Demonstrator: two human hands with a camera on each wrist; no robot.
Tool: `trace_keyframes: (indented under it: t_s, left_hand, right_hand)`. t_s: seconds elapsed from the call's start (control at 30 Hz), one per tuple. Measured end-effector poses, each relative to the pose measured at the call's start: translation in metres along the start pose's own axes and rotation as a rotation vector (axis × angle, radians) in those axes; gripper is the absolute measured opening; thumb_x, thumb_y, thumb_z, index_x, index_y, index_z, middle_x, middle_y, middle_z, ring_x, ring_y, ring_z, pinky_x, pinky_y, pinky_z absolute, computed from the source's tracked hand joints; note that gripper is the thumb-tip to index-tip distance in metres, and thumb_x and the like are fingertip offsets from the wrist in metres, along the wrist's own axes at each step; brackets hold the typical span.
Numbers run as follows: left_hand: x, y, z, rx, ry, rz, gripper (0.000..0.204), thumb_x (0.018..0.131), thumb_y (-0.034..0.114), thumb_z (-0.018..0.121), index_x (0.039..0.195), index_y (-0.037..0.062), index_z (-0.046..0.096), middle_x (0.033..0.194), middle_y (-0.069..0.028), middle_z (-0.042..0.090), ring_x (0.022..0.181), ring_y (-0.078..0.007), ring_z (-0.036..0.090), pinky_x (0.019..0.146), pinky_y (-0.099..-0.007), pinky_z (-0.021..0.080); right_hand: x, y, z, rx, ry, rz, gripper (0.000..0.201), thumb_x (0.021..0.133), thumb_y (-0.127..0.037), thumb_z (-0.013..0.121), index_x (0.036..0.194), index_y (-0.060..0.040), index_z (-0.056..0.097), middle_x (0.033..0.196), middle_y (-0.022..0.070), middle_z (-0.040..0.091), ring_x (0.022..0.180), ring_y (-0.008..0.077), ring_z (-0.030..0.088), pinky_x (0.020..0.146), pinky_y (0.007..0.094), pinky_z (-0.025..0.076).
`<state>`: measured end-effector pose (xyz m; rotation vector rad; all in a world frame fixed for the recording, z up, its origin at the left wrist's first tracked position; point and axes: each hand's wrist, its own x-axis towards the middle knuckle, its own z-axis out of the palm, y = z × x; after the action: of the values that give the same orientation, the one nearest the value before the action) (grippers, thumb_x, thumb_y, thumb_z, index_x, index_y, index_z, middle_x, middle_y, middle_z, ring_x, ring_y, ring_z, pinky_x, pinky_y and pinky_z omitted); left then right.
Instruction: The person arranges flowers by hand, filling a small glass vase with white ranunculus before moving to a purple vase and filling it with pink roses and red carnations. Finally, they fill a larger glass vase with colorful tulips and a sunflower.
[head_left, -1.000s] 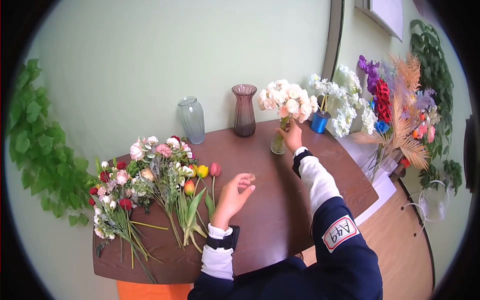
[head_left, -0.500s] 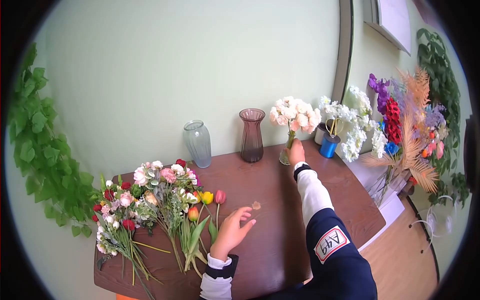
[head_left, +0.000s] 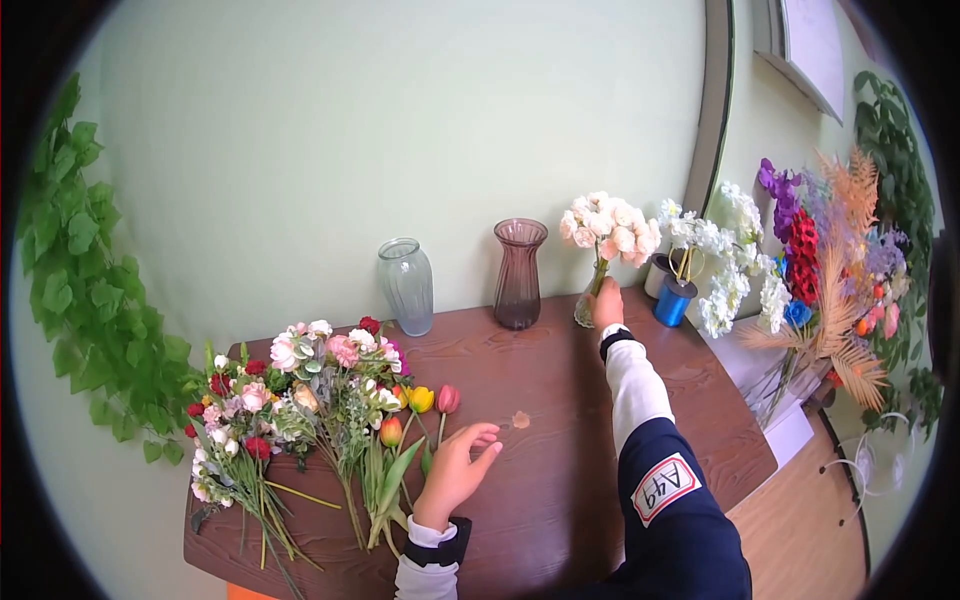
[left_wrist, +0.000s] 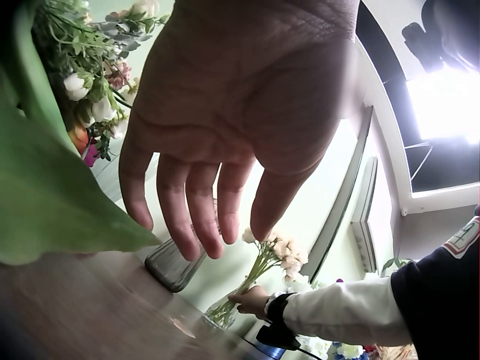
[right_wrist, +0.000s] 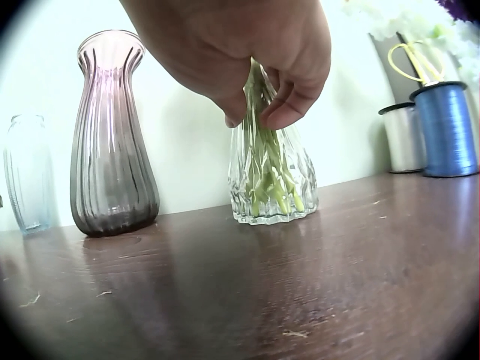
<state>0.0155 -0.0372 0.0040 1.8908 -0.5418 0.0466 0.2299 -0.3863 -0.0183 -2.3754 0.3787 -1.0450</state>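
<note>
At the back of the table, the right hand point(head_left: 606, 303) grips the neck of a small clear glass vase point(head_left: 584, 311) holding pale pink roses point(head_left: 610, 228). In the right wrist view, fingers and thumb of the right hand point(right_wrist: 259, 64) curl round the top of the clear vase point(right_wrist: 274, 180), whose base rests on the tabletop; green stems stand inside. The left hand point(head_left: 458, 475) hovers with relaxed fingers beside the tulips point(head_left: 391, 432), holding nothing. Its palm and spread fingers fill the middle of the left wrist view point(left_wrist: 225, 112).
A purple vase point(head_left: 519, 275) and a bluish glass vase point(head_left: 405, 287) stand along the wall. Mixed flowers point(head_left: 290, 400) lie on the left of the table point(head_left: 540, 480). Blue ribbon spool point(head_left: 674, 301) and white blossoms point(head_left: 725, 300) are right. A small pale piece point(head_left: 520, 420) lies mid-table.
The head view has shifted. The right hand has moved the rose vase slightly back toward the wall and lower on its neck cannot be told; the left hand has drawn away from the small pale piece.
</note>
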Motion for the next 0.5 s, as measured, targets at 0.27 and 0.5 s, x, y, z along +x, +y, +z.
trace_keyframes:
  t_s: [0.27,0.5]
  left_hand:
    - [-0.001,0.001,-0.003,0.024,0.028,-0.013,0.025,0.082,0.011,0.064,0.105,0.002,0.061,0.093,-0.0098,0.066,0.087,-0.017,0.064,0.073,-0.0278,0.048]
    - [-0.001,-0.007,-0.004,0.0,0.028,-0.007,0.024,0.082,0.009,0.063,0.103,-0.0013,0.06,0.092,-0.012,0.066,0.087,-0.0183,0.064,0.078,-0.0292,0.049]
  right_hand:
    - [0.01,0.002,0.012,0.008,-0.017,0.019,0.042,0.071,-0.006,0.07,0.102,-0.0001,0.043,0.103,0.0238,0.051,0.094,0.0439,0.054,0.079,0.0476,0.046]
    - [0.008,0.002,0.014,0.008,-0.024,0.0,0.047,0.068,-0.006,0.072,0.105,0.0002,0.043,0.102,0.0238,0.051,0.093,0.0438,0.054,0.08,0.0461,0.046]
